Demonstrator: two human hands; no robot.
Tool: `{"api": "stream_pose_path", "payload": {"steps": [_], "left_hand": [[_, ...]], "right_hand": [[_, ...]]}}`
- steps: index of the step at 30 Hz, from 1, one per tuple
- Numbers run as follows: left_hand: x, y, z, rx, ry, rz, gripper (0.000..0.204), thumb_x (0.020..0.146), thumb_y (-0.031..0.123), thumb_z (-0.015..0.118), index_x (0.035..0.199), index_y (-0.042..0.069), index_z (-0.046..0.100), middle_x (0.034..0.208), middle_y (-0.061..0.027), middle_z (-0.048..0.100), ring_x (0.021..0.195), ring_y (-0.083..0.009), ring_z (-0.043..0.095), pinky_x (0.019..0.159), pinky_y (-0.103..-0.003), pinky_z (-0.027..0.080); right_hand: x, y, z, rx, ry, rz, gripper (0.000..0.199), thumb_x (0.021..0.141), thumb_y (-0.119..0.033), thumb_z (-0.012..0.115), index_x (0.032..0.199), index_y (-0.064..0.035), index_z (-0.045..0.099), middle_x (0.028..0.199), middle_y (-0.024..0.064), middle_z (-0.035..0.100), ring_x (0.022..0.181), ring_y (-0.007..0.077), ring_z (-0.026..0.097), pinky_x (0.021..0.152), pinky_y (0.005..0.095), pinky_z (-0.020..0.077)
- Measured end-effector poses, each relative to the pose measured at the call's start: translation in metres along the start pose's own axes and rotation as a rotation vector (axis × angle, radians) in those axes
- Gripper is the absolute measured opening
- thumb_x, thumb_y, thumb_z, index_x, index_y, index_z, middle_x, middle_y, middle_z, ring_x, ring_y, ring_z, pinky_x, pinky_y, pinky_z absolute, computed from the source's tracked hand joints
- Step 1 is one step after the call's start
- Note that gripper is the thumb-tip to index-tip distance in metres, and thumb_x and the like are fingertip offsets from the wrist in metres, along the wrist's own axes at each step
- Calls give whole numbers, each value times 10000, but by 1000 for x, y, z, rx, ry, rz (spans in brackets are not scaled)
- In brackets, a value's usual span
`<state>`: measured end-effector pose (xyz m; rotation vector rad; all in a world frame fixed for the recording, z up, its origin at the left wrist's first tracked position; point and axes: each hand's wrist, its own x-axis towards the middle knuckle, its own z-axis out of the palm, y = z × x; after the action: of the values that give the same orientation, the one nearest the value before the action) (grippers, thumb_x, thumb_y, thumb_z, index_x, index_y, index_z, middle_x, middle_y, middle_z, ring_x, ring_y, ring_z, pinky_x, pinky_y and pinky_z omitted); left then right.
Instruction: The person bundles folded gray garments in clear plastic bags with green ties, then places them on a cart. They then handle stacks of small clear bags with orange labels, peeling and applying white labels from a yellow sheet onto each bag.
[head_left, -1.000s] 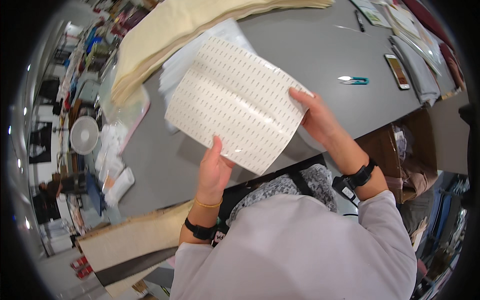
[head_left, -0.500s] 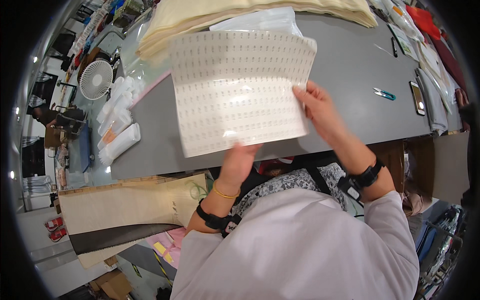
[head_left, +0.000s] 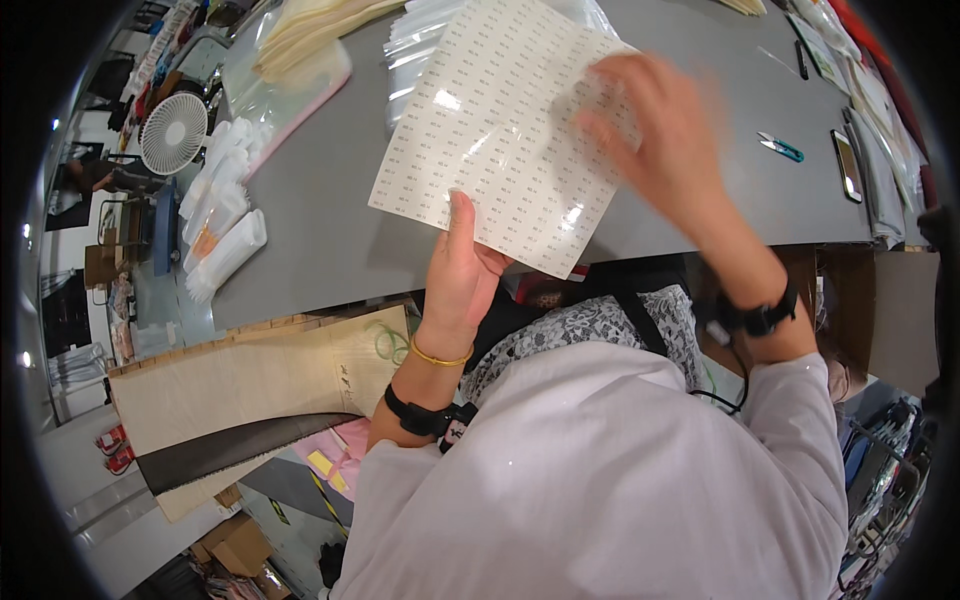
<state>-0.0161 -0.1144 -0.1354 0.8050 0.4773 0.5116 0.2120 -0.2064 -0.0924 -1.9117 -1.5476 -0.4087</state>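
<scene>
A glossy white sheet of small printed labels (head_left: 500, 130) is held up over the grey table (head_left: 320, 220). My left hand (head_left: 462, 275) pinches its lower edge, thumb on the front. My right hand (head_left: 660, 130) is blurred with motion and lies over the sheet's right side, fingers spread; whether it grips the sheet is unclear. Both wrists wear dark bands, and the left also carries a gold bangle.
Clear plastic bags (head_left: 420, 50) lie under the sheet. Cream fabric (head_left: 300, 40) sits at the far left, white packets (head_left: 220, 230) and a small fan (head_left: 172, 132) at the table's left end. Small teal snips (head_left: 782, 148) and a phone (head_left: 848, 165) lie to the right. Cardboard sheets (head_left: 250, 380) rest below the table edge.
The view has swung, so the sheet now sits higher and tilted. My right hand has moved from the sheet's right edge up onto its face. My left hand keeps its hold.
</scene>
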Motion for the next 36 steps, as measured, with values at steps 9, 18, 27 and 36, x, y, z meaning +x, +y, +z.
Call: {"api": "stream_pose_path", "payload": {"steps": [9, 18, 27, 36], "left_hand": [[2, -4, 29, -49, -40, 69, 686, 1104, 569, 226, 1577, 78, 303, 1516, -106, 499, 1347, -251, 546, 1085, -441, 498], [12, -11, 29, -61, -82, 114, 766, 1061, 663, 260, 1610, 130, 246, 1575, -81, 423, 1396, -269, 471, 1101, -476, 455], [5, 6, -1, -123, 106, 165, 568, 1113, 451, 406, 1512, 47, 415, 1378, -118, 615, 1177, -249, 652, 932, -409, 577], [-15, 18, -29, 29, 320, 352, 315, 1092, 294, 534, 1252, 27, 581, 1045, -75, 708, 729, -136, 629, 557, -306, 500]], "right_hand": [[-51, -41, 2, 301, -65, 131, 847, 795, -437, 852, 1509, -159, 493, 1552, 250, 357, 1396, 411, 394, 1052, 476, 441], [-56, -36, 15, 1349, -171, 544, 530, 934, -68, 752, 1425, -71, 551, 1126, 36, 691, 928, 79, 615, 815, 250, 510], [-44, -22, 10, 1173, -276, 625, 306, 936, -61, 751, 1240, -60, 715, 1061, -8, 702, 867, 62, 588, 755, 233, 499], [-34, -25, -6, 851, -246, 228, 319, 863, -66, 800, 1175, -47, 734, 894, 47, 604, 768, 155, 559, 704, 293, 488]]}}
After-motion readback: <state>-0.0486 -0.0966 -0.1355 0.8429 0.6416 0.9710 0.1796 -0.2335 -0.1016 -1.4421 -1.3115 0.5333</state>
